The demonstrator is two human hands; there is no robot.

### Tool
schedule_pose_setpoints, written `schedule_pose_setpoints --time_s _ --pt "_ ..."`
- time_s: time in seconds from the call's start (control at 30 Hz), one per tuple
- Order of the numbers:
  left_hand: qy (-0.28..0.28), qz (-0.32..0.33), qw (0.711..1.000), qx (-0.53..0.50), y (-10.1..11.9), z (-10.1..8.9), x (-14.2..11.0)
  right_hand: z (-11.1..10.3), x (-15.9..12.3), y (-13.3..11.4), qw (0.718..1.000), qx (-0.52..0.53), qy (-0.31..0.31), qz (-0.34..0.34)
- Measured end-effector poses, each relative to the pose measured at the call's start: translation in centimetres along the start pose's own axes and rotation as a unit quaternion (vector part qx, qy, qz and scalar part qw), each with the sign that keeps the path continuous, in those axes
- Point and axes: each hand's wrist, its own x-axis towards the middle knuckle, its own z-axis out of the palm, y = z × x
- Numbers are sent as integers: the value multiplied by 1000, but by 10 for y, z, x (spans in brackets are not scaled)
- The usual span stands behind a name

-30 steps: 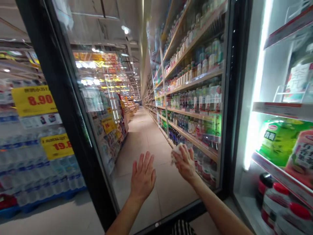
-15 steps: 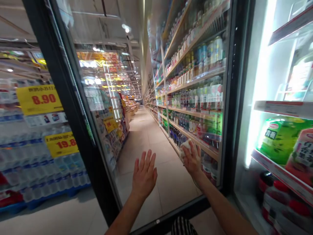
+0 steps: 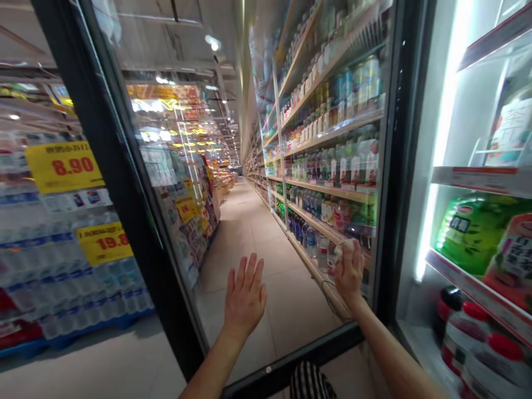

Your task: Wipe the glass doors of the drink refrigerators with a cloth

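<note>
**Right hand and pale cloth shift rightward across a glass door**

Compared with the earlier views, the cloth sits farther right, near the door's right edge, while the left hand keeps much the same place. At far left, from where one stands beside the person, yellow price signs hang before stacked bottled water. Next comes the black left frame of the door, tilted in view. Right of it, the left hand is raised with fingers extended and slightly spread; it holds nothing, and whether its palm presses the pane cannot be told. Low and central, a piece of striped fabric shows near the door's bottom edge. Farther right, shelved bottles appear in or through the glass. Before their lower rows is the right hand, fingers bent over the bunched cloth, which protrudes at the fingertips. The shift appears to bring the wiping contact onto a new strip of pane, nearer the black right frame. Beyond that frame, a lit cabinet bears a green package above red-lidded jars.
</note>
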Motion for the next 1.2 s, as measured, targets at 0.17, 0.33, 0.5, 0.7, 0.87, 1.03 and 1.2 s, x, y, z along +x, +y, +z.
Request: schedule_pose_setpoints --time_s 0.17,0.33,0.5,0.7,0.87,1.03,1.2 --pt "-7 -11 1000 -7 3 1 -8 3 -23 -40 999 6 2 41" --pt "-35 9 999 -6 -7 -4 -19 -1 -54 -82 971 54 -113 -202" --pt "-69 36 997 13 -14 -12 -44 0 -43 -43 994 -9 31 105" --pt "-87 9 996 -13 -8 -18 -59 6 -76 -112 995 57 -69 -54" --pt "-90 -15 996 -23 -22 -27 -62 8 -38 -108 998 52 -13 -30" --pt "-73 -63 994 -42 -22 -31 -61 6 -7 -123 997 74 18 18" --pt "-71 -65 993 -67 -26 -37 -58 2 -18 -139 961 107 -84 -242"
